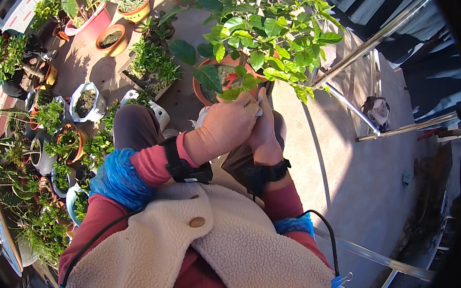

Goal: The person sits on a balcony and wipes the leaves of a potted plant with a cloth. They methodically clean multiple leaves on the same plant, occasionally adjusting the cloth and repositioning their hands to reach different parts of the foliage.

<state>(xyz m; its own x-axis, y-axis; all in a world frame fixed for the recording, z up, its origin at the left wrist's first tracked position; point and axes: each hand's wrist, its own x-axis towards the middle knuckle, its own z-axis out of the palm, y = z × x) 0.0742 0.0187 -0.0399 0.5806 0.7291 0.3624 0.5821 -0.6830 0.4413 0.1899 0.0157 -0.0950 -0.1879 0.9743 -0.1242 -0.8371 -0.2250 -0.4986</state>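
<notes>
My left hand [228,121] is closed, with its fingertips meeting my right hand [265,126] above my knees. A small white piece of cloth or tissue [259,113] shows between the two hands, at my left fingertips and against my right fingers. My right thumb points upward; its grip is partly hidden. Just beyond my left knuckles hangs a green leaf [230,94] of a leafy potted plant [261,31]. The plant stands in an orange-brown pot [199,84], with a red ribbon [231,78] near its stem.
Many potted plants crowd the left, among them a white faceted pot [87,117] and an orange pot [121,48] with soil. A metal pole frame [371,43] crosses the right. Dark cloth [430,67] hangs behind it. Sunlit concrete floor [296,141] lies beside my right knee.
</notes>
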